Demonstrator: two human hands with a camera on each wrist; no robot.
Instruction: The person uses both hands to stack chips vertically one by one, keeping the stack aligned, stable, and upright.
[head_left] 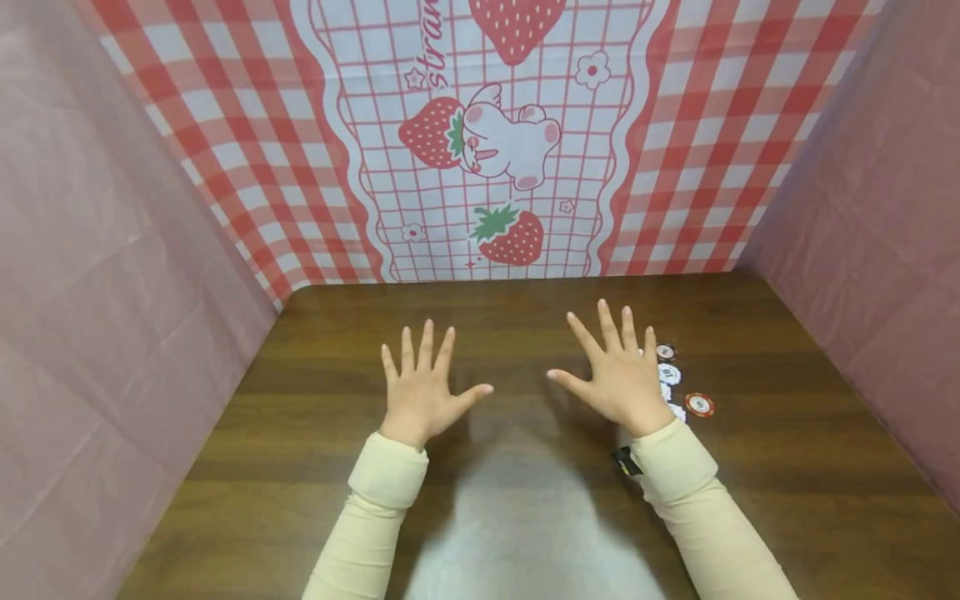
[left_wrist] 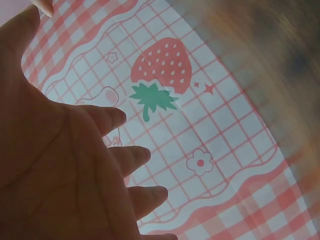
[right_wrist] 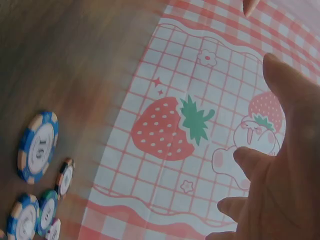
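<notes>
My left hand (head_left: 422, 398) is held over the left half of the table with its fingers spread and nothing in it. In the left wrist view its palm (left_wrist: 60, 165) faces the printed cloth. On the other side my right hand (head_left: 624, 385) has its fingers fanned out too, and it holds nothing. Beside and partly behind it lie several poker chips, including a black one (head_left: 665, 352), a whitish one (head_left: 669, 374) and a red one (head_left: 700, 405). A blue poker chip (right_wrist: 37, 147) shows large in the right wrist view; some chips are hidden by the hand in the head view.
The brown wooden table (head_left: 300, 467) ends at the back against a red-and-white checked cloth (head_left: 720, 125) printed with strawberries. Pink fabric walls (head_left: 112, 292) close off both sides. A small black object (head_left: 626, 461) shows at the right cuff.
</notes>
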